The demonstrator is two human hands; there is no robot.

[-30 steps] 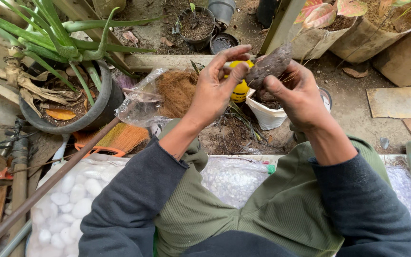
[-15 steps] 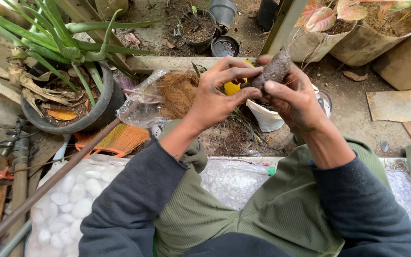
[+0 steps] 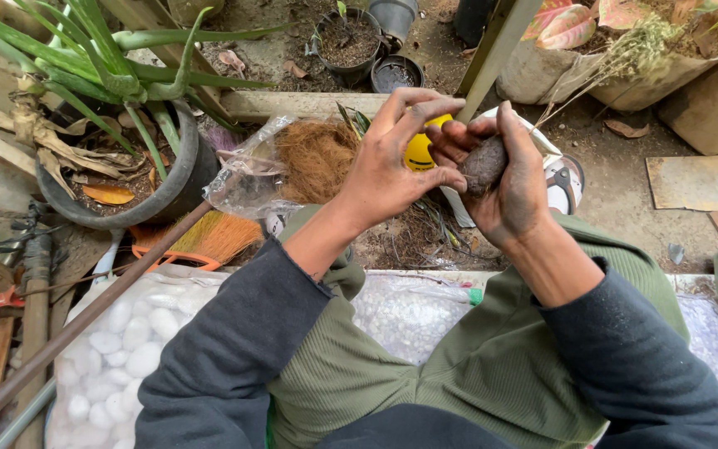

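Aloe pot (image 3: 178,179): far left, dark round pot with long green leaves, dry husks around it; nobody touching it.
Bag of white pebbles (image 3: 118,341): lower left, on the ground by the person's knee, not opened as far as I can see.
Coconut fibre (image 3: 316,158): brown tuft spilling from a clear plastic bag, just left of the hands, lying loose.
Left hand (image 3: 388,170): raised, fingers curled, thumb and fingertips pinching at the near end of the lump.
Soil lump (image 3: 484,165): dark, oblong, held up between both hands above the ground; looks packed and rounded, bare, no fibre wrapped on it.
Right hand (image 3: 513,187): closed around the lump, cradling it in soiled fingers.
White pot (image 3: 557,162): directly below the hands, mostly hidden; contents cannot be told.
Progress, my judgement: shaping well advanced, any wrapping or potting not started.
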